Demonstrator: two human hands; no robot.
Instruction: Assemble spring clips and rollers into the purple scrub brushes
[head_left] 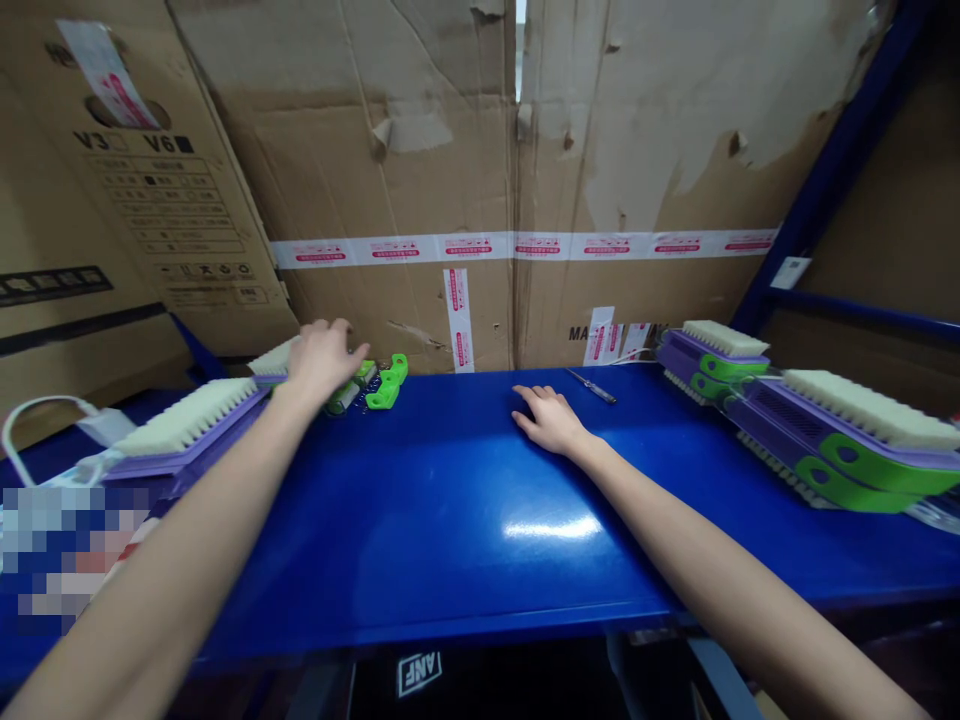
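My left hand [324,357] reaches to the back left of the blue table [450,500] and lies over a purple brush [274,362] and a small green-and-white part [343,397]; its fingers curl down, and I cannot see what they hold. Loose green plastic clips [388,385] lie just to its right. My right hand [549,418] rests flat on the tabletop near the middle, fingers apart and holding nothing. A thin screwdriver [592,386] lies a little beyond it.
A purple brush with pale bristles [184,432] lies at the left. Stacked purple-and-green brushes [810,425] sit at the right. Taped cardboard boxes [517,180] wall the back. A white cord loop [37,415] sits far left. A blue shelf post [825,170] rises at the right.
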